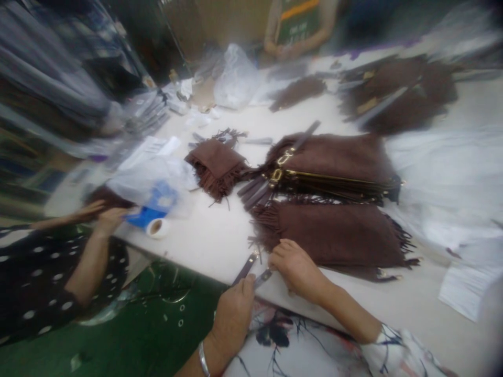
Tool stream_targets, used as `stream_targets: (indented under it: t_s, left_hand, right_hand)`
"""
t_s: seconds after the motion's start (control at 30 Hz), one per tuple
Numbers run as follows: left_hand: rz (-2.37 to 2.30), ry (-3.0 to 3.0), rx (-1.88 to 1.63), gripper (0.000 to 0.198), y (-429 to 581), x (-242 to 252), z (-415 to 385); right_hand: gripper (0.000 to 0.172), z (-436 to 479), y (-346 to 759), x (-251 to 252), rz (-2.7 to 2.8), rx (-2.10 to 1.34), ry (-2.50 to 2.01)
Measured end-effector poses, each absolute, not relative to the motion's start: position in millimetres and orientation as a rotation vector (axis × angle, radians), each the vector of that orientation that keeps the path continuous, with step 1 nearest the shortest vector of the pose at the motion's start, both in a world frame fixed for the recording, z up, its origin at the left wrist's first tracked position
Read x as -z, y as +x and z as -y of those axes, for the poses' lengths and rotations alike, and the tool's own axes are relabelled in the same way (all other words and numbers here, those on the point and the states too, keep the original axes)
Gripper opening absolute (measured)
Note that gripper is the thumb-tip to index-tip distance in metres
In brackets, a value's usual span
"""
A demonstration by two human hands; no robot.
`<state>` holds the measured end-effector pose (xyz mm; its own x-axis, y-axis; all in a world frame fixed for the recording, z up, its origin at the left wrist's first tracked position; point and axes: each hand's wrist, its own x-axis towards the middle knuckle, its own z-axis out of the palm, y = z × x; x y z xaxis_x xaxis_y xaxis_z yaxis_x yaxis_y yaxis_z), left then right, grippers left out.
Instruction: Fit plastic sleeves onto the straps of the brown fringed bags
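Observation:
A narrow dark leather strap (245,268) with metal hardware at its tip is gripped in my left hand (233,311), just over the table's front edge. A second strap length (262,279) runs from that fist toward my right hand (296,267); whether both lengths are one strap I cannot tell. The fingers of my right hand are closed at the end of this second length, beside a brown fringed bag (338,233) lying flat. Behind it sits a stack of similar brown bags (338,157) with gold zips, buckles and dangling straps.
A folded brown fringed piece (218,162) lies left of the stack. Further left, a co-worker's hands (106,217) are near a blue tape dispenser (157,201) and a white tape roll (156,228). Clear plastic bags (236,78) and more brown bags (404,94) lie farther back.

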<state>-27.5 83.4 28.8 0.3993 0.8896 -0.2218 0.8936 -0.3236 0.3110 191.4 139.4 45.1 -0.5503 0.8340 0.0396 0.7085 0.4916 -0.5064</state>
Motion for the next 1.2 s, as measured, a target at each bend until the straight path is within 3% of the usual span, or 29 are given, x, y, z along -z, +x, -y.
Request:
stream_targets:
  t_s: [0.1, 0.3, 0.5, 0.7, 1.2]
  left_hand:
    - [-1.445, 1.721, -0.189, 0.027, -17.4, -37.1, -89.4]
    - [-1.181, 0.969, -0.421, 0.034, -16.3, -41.5, -89.6]
    - [-1.31, 0.929, -0.527, 0.025, -7.7, -33.0, -85.9]
    - [-1.307, 0.87, -0.508, 0.028, -1.1, -31.4, -87.6]
    - [-1.427, 1.375, -0.461, 0.016, -7.0, -32.7, -84.5]
  right_hand:
    - [0.014, -138.4, 195.0, -43.5, 2.439, -0.631, -1.285]
    - [0.008, -135.2, 197.1, -38.7, 2.371, -0.579, -1.291]
    - [0.013, -92.4, 180.1, -35.3, 1.91, -0.611, -1.533]
    - [0.022, -57.7, 152.6, -17.0, 0.935, -1.695, -1.546]
    - [0.034, -65.1, 143.7, -12.8, 0.57, -1.879, -1.472]
